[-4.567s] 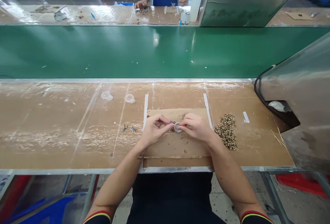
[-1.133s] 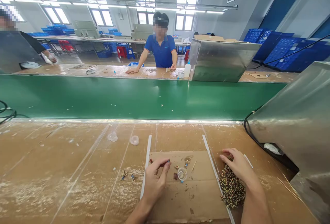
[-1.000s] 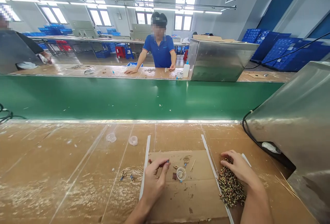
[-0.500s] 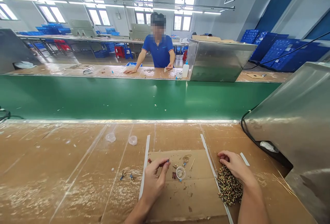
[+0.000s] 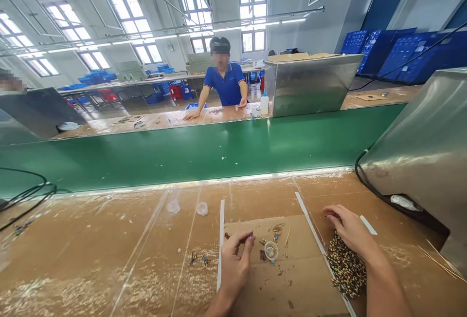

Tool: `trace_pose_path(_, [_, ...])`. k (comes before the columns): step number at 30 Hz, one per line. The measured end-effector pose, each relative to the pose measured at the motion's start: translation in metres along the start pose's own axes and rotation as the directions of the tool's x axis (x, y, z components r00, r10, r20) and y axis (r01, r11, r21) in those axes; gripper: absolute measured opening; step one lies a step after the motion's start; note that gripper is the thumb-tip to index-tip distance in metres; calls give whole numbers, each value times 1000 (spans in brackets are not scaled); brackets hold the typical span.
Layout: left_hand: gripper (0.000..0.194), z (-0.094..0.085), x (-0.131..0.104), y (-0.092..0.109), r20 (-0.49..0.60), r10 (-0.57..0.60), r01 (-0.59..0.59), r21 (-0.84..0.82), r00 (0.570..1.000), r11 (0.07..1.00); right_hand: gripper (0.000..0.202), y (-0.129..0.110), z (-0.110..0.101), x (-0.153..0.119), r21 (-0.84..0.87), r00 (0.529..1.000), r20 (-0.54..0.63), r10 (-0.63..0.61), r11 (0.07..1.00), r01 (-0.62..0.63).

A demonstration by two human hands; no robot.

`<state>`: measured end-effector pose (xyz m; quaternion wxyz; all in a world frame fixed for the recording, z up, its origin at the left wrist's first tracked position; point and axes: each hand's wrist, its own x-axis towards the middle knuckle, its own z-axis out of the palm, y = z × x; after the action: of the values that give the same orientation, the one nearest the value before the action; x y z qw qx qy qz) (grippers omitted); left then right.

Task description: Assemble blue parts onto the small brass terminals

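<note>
My left hand [image 5: 235,261] hovers over the left part of a cardboard sheet [image 5: 268,290], its thumb and forefinger pinching a small dark-blue piece [image 5: 251,234]. My right hand [image 5: 346,227] is at the far edge of a heap of small black-and-gold metal parts [image 5: 346,266], right of the sheet. Its fingertips are closed together; what they hold, if anything, is too small to make out. Between the hands, on the sheet, sits a small clear cup [image 5: 271,250]. Dark-red pieces [image 5: 262,255] lie beside the cup, and a thin wooden stick [image 5: 288,237] lies to its right.
Two clear plastic cups [image 5: 202,208] and several small blue-and-dark parts [image 5: 199,259] lie left of the sheet. White tape strips [image 5: 221,244] run along its sides. A metal housing [image 5: 423,161] stands at right. Beyond the green belt [image 5: 182,154], a person in blue [image 5: 228,85] works.
The view has turned and tilted, so the bench appears shifted right and slanted. My left hand keeps its pinch; my right hand stays by the heap, fingertips still together.
</note>
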<state>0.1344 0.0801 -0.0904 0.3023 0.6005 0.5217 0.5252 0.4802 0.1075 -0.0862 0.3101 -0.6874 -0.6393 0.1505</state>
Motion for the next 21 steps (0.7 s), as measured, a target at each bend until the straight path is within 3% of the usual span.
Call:
trace_pose_path(7, [40,1,0,-1,-2,27,-27,18,1000,999,34,-15,-3,0,78,993,-108,-41,996,50])
trace_pose_path(14, [36,-2,1,6,-14,76,-75,46,997,996,41,-18,0,-2,227,986,-167,3,973,36])
trace_pose_path(17, [33,-2,1,6,-4,111,-111,53,994,992,43,-40,1,-5,412,968,-251,11,906,97])
trace_pose_path(21, [26,0,-1,6,28,205,-205,3,978,979,24,-93,4,-15,541,943,-317,-102,797,268])
